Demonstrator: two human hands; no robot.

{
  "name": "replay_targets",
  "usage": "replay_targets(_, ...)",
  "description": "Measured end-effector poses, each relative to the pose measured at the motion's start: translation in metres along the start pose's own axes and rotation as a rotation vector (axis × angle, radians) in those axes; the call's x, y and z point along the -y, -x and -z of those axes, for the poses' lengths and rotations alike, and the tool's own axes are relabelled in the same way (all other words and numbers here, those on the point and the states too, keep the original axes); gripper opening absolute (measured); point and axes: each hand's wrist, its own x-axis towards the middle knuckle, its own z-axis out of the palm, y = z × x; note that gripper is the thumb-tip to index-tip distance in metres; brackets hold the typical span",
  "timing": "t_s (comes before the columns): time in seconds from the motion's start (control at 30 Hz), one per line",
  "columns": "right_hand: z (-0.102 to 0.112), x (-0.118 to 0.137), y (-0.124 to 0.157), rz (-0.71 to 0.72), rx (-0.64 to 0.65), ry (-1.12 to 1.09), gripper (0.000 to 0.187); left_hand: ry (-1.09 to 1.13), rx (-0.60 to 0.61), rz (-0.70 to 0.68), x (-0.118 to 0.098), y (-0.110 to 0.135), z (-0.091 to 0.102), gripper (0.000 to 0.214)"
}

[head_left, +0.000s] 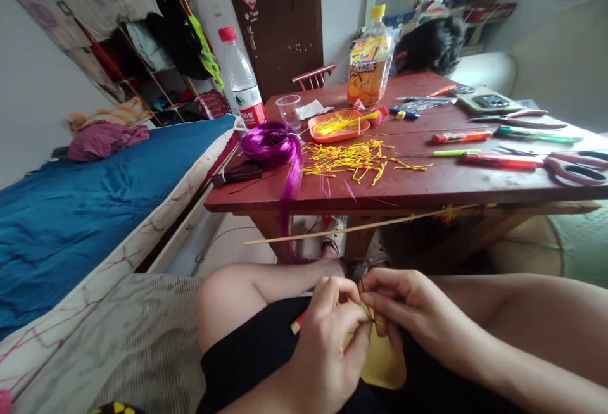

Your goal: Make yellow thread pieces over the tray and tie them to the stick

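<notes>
Over my lap, my left hand [332, 328] and my right hand [403, 303] meet, fingers pinched close together. Between the fingertips runs a thin dark thread [373, 319], too fine to make out fully; both hands seem to grip it. Beneath them, partly covered, a smooth yellow piece [387, 366] rests on my black clothing. A small red and tan end [298, 323] sticks out beside my left hand. On the table lie a purple fibre bundle [270, 143], hanging over the edge, and many short yellow stems with red tips [349, 159].
An orange tray [338, 138] holds more yellow stems. Scissors [577, 166], pliers [515, 115] and pens lie on the red table [418, 187]. Two bottles stand behind. A thin stick [332, 232] crosses below the edge. Another person's head [434, 47] is across the table; a bed [109, 186] is left.
</notes>
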Motion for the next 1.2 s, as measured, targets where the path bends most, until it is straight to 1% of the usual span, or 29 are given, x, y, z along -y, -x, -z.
replay_targets(0.1, 0.0, -0.003, -0.005, -0.091, 0.031, -0.174, 0.042, -0.258, -0.104, -0.368, 0.007, 0.004, -0.003, 0.017)
replay_targets(0.17, 0.001, -0.005, -0.009, -0.105, 0.055, -0.204, 0.044, -0.362, -0.094, -0.521, 0.01, 0.003, 0.0, 0.016)
replay_targets(0.23, 0.001, -0.006, -0.011, -0.11, 0.075, -0.204, 0.044, -0.441, -0.028, -0.593, 0.009, 0.0, 0.005, 0.014)
replay_targets(0.27, 0.002, -0.004, -0.01, -0.116, 0.085, -0.212, 0.043, -0.458, 0.009, -0.594, 0.007, -0.002, 0.007, 0.014)
replay_targets(0.3, 0.002, -0.002, -0.008, -0.11, 0.08, -0.204, 0.041, -0.445, 0.043, -0.553, 0.005, -0.004, 0.009, 0.015)
replay_targets(0.33, 0.003, 0.0, -0.006, -0.077, 0.059, -0.148, 0.037, -0.381, 0.076, -0.461, 0.003, -0.007, 0.011, 0.016)
replay_targets(0.37, 0.004, 0.004, -0.002, -0.004, 0.036, -0.029, 0.03, -0.261, 0.109, -0.311, 0.001, -0.009, 0.012, 0.017)
replay_targets(0.4, 0.005, 0.008, 0.003, 0.128, 0.026, 0.154, 0.021, -0.092, 0.15, -0.104, -0.001, -0.011, 0.013, 0.017)
replay_targets(0.43, 0.007, 0.011, 0.008, 0.318, 0.029, 0.392, 0.013, 0.106, 0.193, 0.135, -0.002, -0.014, 0.012, 0.015)
replay_targets(0.47, 0.008, 0.014, 0.012, 0.548, 0.047, 0.66, 0.01, 0.315, 0.234, 0.378, -0.002, -0.016, 0.012, 0.012)
replay_targets(0.5, 0.009, 0.016, 0.016, 0.787, 0.07, 0.921, 0.013, 0.52, 0.27, 0.603, -0.002, -0.018, 0.01, 0.007)
replay_targets(0.53, 0.011, 0.018, 0.018, 0.994, 0.094, 1.131, 0.016, 0.697, 0.296, 0.788, -0.001, -0.02, 0.009, 0.004)
replay_targets(0.57, 0.012, 0.018, 0.02, 1.15, 0.1, 1.289, 0.018, 0.833, 0.31, 0.92, 0.0, -0.021, 0.007, 0.004)
replay_targets(0.6, 0.013, 0.018, 0.021, 1.249, 0.087, 1.396, 0.019, 0.929, 0.313, 1.003, 0.002, -0.022, 0.006, 0.006)
replay_targets(0.63, 0.013, 0.018, 0.02, 1.294, 0.069, 1.456, 0.021, 0.989, 0.313, 1.049, 0.003, -0.022, 0.004, 0.007)
replay_targets(0.67, 0.014, 0.018, 0.02, 1.301, 0.056, 1.477, 0.024, 1.022, 0.312, 1.068, 0.005, -0.022, 0.003, 0.008)
replay_targets(0.73, 0.014, 0.018, 0.018, 1.252, 0.045, 1.418, 0.031, 1.034, 0.302, 1.066, 0.007, -0.02, 0.002, 0.009)
replay_targets(0.77, 0.014, 0.018, 0.017, 1.2, 0.048, 1.358, 0.034, 1.035, 0.293, 1.056, 0.007, -0.019, 0.002, 0.009)
replay_targets(0.83, 0.012, 0.015, 0.016, 1.045, 0.047, 1.182, 0.039, 0.982, 0.287, 0.97, 0.004, -0.017, 0.003, 0.01)
replay_targets(0.87, 0.011, 0.014, 0.014, 0.919, 0.039, 1.07, 0.038, 0.912, 0.279, 0.884, 0.001, -0.016, 0.004, 0.01)
replay_targets(0.93, 0.007, 0.009, 0.011, 0.591, 0.005, 0.804, 0.032, 0.68, 0.231, 0.649, -0.005, -0.014, 0.006, 0.011)
replay_targets(1.0, 0.002, 0.005, 0.007, 0.248, -0.021, 0.479, 0.027, 0.392, 0.14, 0.417, -0.009, -0.01, 0.006, 0.012)
replay_targets(1.03, 0.0, 0.003, 0.005, 0.107, -0.022, 0.311, 0.027, 0.246, 0.087, 0.305, -0.009, -0.008, 0.006, 0.013)
replay_targets(1.07, -0.001, 0.002, 0.003, 0.012, -0.017, 0.146, 0.029, 0.107, 0.039, 0.192, -0.008, -0.005, 0.005, 0.015)
replay_targets(1.13, -0.003, -0.002, -0.002, -0.104, 0.017, -0.114, 0.035, -0.131, -0.048, -0.075, -0.003, 0.0, 0.002, 0.018)
replay_targets(1.2, -0.004, -0.004, -0.006, -0.157, 0.058, -0.245, 0.039, -0.293, -0.091, -0.348, 0.005, 0.004, 0.001, 0.018)
